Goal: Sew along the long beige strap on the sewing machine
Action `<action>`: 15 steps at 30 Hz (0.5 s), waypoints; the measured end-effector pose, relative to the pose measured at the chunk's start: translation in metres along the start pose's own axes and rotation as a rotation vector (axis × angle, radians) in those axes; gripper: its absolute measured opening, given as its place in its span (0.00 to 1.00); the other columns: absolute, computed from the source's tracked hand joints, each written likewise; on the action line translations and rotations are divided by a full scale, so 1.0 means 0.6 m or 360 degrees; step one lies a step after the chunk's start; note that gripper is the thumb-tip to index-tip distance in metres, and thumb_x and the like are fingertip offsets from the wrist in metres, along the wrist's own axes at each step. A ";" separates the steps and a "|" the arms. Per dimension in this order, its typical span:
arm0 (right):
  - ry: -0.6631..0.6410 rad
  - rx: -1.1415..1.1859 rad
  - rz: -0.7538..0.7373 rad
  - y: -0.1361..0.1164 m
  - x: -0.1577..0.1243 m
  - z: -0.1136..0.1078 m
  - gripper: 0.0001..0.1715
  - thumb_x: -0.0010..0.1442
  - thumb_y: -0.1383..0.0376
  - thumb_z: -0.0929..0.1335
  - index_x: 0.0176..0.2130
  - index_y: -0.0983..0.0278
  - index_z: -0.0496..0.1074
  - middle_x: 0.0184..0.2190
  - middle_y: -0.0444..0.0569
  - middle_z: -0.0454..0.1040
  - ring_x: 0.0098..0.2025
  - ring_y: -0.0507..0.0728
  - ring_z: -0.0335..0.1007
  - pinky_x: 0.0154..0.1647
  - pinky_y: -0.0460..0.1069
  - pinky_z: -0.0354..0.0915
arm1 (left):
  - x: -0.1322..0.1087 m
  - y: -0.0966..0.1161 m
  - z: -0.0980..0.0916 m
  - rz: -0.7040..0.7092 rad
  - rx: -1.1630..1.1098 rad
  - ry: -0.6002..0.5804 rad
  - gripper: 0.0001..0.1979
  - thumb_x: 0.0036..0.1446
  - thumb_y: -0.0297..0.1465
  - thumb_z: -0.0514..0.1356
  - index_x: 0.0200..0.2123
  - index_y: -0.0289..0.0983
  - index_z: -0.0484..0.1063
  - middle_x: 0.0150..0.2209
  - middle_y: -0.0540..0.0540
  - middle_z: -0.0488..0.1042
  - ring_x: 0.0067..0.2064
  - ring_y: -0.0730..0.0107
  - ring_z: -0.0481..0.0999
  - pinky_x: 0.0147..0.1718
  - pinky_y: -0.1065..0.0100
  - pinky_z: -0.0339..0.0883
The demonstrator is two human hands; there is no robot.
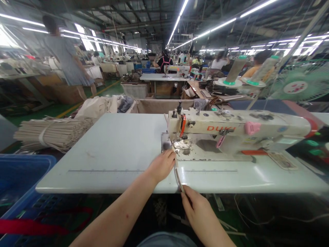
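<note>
A narrow beige fabric strip (177,173) runs from the needle area of the sewing machine (239,125) down to the front edge of the white table (120,147). Close to the presser foot, my left hand (164,165) pinches the strip's upper part with its fingers together. My right hand (194,202) grips the lower part between thumb and fingers at the table edge. The strip bends slightly between the two hands. My left fingers partly cover its far end near the needle plate (181,144).
A tied bundle of beige strips (53,132) lies left of the table, above a blue plastic basket (28,164). Thread cones (235,70) and a green fan (295,85) stand at the right. A person in a grey dress (64,58) is at the far left.
</note>
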State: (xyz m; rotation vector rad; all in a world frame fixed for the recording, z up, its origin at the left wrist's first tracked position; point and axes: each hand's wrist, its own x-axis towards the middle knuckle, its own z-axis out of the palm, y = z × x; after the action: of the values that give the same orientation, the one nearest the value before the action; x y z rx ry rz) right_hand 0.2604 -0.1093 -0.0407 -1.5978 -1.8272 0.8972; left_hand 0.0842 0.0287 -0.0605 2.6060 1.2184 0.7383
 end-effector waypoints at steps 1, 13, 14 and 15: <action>-0.0014 0.0011 -0.0001 -0.001 -0.002 -0.002 0.19 0.70 0.59 0.61 0.46 0.61 0.78 0.39 0.56 0.83 0.41 0.64 0.79 0.44 0.53 0.69 | 0.000 0.000 0.000 0.0000 -0.0004 0.0007 0.12 0.66 0.25 0.54 0.52 0.39 0.66 0.54 0.41 0.72 0.57 0.59 0.74 0.59 0.55 0.70; 0.0228 -0.0492 -0.0038 0.037 -0.010 -0.003 0.21 0.72 0.59 0.58 0.54 0.63 0.71 0.46 0.61 0.78 0.40 0.66 0.79 0.39 0.55 0.71 | -0.004 -0.009 0.014 0.0002 0.0004 0.0022 0.18 0.65 0.21 0.51 0.57 0.37 0.62 0.56 0.39 0.69 0.61 0.58 0.71 0.61 0.55 0.69; 0.0230 -0.0442 -0.0047 0.037 -0.009 -0.003 0.21 0.72 0.58 0.58 0.52 0.62 0.73 0.44 0.60 0.78 0.40 0.65 0.79 0.40 0.55 0.71 | -0.004 -0.011 0.016 -0.0002 -0.0009 0.0028 0.21 0.63 0.19 0.51 0.58 0.37 0.61 0.57 0.38 0.69 0.61 0.58 0.70 0.61 0.55 0.69; 0.0224 -0.0355 -0.0042 0.036 -0.009 -0.004 0.21 0.72 0.57 0.58 0.50 0.62 0.74 0.43 0.59 0.79 0.39 0.65 0.79 0.41 0.55 0.71 | -0.004 -0.013 0.017 -0.0006 -0.0022 0.0032 0.23 0.61 0.18 0.51 0.58 0.37 0.61 0.58 0.38 0.68 0.62 0.58 0.70 0.61 0.55 0.69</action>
State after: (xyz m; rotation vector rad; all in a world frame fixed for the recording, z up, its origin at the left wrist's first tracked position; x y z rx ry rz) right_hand 0.2762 -0.1126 -0.0557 -1.7190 -1.8961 0.5690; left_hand 0.0829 0.0322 -0.0732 2.5905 1.2192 0.7712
